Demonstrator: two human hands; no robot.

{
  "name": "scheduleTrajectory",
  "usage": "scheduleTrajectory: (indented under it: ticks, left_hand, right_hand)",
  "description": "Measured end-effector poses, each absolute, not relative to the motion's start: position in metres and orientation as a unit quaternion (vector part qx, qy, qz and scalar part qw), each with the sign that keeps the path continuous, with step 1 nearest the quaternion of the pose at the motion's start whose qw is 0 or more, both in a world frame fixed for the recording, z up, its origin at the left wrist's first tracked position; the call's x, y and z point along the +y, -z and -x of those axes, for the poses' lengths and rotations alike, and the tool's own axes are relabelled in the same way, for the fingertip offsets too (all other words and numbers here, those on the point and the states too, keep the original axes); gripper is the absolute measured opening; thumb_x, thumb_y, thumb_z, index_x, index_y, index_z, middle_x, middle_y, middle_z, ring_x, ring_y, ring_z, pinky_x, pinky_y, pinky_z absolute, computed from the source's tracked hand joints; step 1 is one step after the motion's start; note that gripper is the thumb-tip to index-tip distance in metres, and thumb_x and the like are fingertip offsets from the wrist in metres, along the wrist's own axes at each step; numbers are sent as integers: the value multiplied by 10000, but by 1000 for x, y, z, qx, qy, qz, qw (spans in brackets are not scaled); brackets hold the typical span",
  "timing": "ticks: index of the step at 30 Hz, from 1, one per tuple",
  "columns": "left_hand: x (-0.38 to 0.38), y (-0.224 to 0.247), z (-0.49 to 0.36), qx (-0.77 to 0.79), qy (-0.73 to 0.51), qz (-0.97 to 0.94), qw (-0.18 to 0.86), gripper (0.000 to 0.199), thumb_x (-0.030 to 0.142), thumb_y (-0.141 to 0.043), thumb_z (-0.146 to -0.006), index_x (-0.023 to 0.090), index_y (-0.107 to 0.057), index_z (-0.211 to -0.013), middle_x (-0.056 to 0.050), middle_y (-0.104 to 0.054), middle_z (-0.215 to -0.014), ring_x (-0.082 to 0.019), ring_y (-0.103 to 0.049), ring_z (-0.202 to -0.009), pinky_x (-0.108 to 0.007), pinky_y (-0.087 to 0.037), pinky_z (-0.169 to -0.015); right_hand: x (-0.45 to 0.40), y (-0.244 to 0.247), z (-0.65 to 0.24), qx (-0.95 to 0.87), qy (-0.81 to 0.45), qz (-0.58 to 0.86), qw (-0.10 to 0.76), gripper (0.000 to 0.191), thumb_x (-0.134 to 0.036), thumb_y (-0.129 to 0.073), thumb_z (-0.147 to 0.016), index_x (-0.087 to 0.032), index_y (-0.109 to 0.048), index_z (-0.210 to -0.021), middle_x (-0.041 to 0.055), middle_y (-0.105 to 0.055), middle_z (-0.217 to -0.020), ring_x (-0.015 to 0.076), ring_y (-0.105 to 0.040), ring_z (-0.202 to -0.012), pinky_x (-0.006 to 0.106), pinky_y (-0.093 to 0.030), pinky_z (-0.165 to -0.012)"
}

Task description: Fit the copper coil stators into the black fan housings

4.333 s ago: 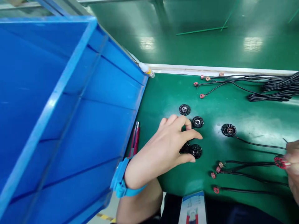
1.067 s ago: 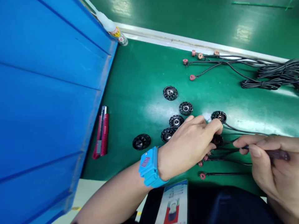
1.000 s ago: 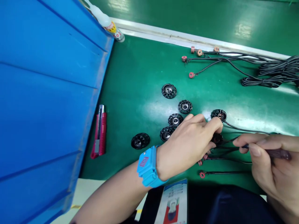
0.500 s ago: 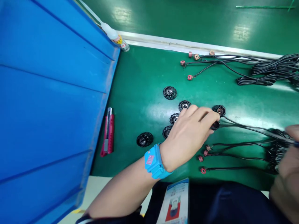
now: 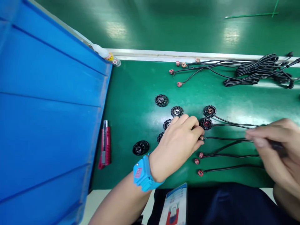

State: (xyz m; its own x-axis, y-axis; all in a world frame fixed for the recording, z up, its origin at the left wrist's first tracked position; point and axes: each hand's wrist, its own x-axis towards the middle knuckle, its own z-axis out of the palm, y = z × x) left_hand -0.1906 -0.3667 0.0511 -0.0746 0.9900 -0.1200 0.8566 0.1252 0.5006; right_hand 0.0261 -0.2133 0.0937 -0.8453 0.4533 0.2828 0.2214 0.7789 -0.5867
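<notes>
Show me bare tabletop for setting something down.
Free green tabletop lies between the red plastic utility knife and round black discs, and between the white plastic bottle and small red coils. Crowded: around the left hand, among discs and black cables.

Big blue plastic bin (image 5: 51, 125), ribbed wall, fills the left side. Red utility knife (image 5: 105, 147) lying on green benchtop (image 5: 131, 84), near the bin, metal tip pointing to the far side. Small bottle (image 5: 106, 57), white top, yellow-and-red label, tilted at the bin's far corner beside a white ledge (image 5: 154, 55). Beyond: glossy green surface (image 5: 168, 28), two light reflections, thin green strips (image 5: 248, 15) crossing. Printed card (image 5: 175, 204) at the near edge; pale floor (image 5: 99, 201) below.
</notes>
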Motion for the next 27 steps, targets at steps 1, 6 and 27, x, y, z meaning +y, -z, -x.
scheduleTrajectory:
  ticks: [1, 6, 27]
  left_hand:
    - [-367, -51, 192, 713, -157, -644, 228, 115, 258, -811, -919, 194, -767, -1003, -62, -654, -1033, -245, -535, -926, -399, -402, -821]
    - [-367, -54, 195, 689, -278, -593, 309, 169, 334, -829, -908, 228, -792, -1035, -28, -659, -973, -211, -581, -919, -381, -464, -874]
    - [-359, -52, 172, 490, -562, -183, 641, 382, 441, -957, -730, 155, -773, -904, -43, -752, -850, -123, -670, -690, -188, -511, -508]
  right_hand:
    - [-214, -91, -19, -934, -258, 149, 199, 225, -115, -678, -974, -238, -688, -1162, -7, -731, -948, 144, -629, -756, 342, -488, -767]
    - [-214, -64, -7, -959, -229, 67, 154, 320, -307, -753, -971, -198, -636, -1248, 20, -753, -1046, 175, -637, -851, 351, -491, -806]
    - [-228, -60, -4, -917, -270, 76, 284, 337, -89, -766, -909, -258, -735, -1199, -6, -772, -963, 153, -664, -778, 339, -550, -692]
